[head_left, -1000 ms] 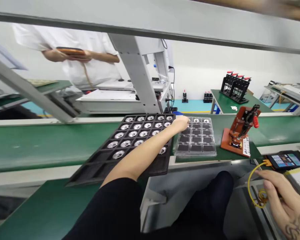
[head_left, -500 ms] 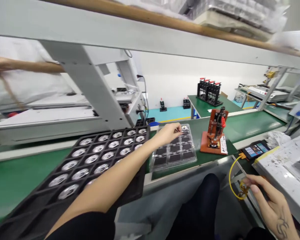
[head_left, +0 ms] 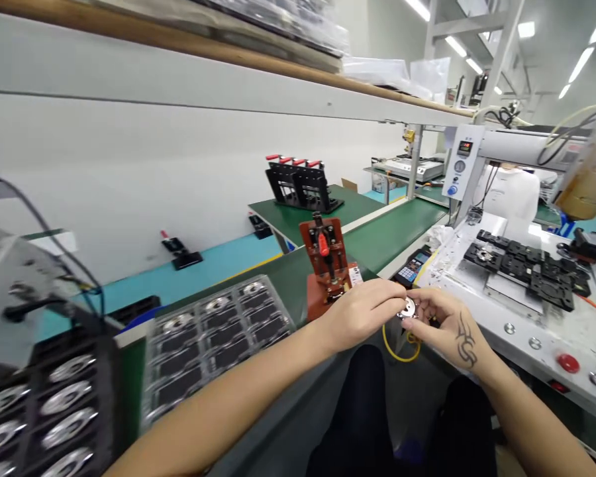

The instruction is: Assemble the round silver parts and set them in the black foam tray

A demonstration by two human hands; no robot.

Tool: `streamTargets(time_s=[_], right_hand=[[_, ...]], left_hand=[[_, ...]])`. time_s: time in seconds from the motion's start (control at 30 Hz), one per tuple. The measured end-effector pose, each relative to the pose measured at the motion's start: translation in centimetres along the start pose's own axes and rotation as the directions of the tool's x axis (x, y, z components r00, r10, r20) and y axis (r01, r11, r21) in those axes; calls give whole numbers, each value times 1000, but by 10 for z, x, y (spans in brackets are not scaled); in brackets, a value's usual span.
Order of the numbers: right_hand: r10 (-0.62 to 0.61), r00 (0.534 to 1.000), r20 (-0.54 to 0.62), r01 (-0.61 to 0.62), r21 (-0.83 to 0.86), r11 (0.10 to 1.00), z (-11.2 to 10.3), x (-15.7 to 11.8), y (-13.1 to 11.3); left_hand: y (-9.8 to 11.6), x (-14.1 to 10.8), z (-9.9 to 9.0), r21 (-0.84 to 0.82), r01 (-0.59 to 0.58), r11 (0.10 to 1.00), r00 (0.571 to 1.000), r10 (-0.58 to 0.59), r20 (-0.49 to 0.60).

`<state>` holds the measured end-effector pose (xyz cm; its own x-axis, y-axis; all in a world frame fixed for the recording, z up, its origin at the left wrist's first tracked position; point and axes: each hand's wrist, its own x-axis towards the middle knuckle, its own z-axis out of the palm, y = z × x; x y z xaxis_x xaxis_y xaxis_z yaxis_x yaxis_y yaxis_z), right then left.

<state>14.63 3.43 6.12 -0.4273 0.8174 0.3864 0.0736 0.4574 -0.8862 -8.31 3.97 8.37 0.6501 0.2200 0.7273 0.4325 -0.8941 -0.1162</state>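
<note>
A small round silver part (head_left: pixel 408 308) is held between my two hands at the right of centre. My left hand (head_left: pixel 365 311) reaches across from the left, fingers closed at the part's upper edge. My right hand (head_left: pixel 449 324), with a drawing on its wrist, pinches the part from the right. Just behind my left hand stands a red-brown clamp fixture (head_left: pixel 324 255) with a red handle. To the left lies a clear plastic tray (head_left: pixel 213 340) with round silver parts in its back row. A black tray (head_left: pixel 110 397) of round silver parts is at the lower left.
A white machine (head_left: pixel 526 358) with black fixtures (head_left: pixel 526 258) stands on the right. A handheld controller (head_left: pixel 411 266) and yellow cable (head_left: pixel 400 358) are near my hands. A shelf beam (head_left: pixel 228 96) crosses above. Black clamps (head_left: pixel 298 185) stand behind. A person (head_left: pixel 509 192) is beyond the machine.
The view has turned right. My left hand has left the clear tray and come to my right hand, where the silver part now shows between them. More round parts show in the clear tray's back row.
</note>
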Motion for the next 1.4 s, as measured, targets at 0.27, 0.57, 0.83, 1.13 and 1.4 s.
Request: streamTargets(time_s=[0.27,0.57,0.83,1.13,1.4], right_hand=[[181,948,-261,-209,-84,974,-61,-29,6],[40,800,-599,-335,-390,858,-139,-80,-19],[-5,746,-665,-348,-397,850,-172,-116,-17],[-11,863,-505,-373,-653,659,-200,-10,13],[224,923,-314,-385,-712,588,-216,79,50]], left_hand=[[-20,52,65,-350,119,929,989,-80,125],[-113,180,172,-329,487,809,786,-242,568],[-142,213,203,-361,509,781,700,-132,702],[-129,210,178,-548,524,652,823,-223,522],[-103,170,122,-743,453,492,886,-342,313]])
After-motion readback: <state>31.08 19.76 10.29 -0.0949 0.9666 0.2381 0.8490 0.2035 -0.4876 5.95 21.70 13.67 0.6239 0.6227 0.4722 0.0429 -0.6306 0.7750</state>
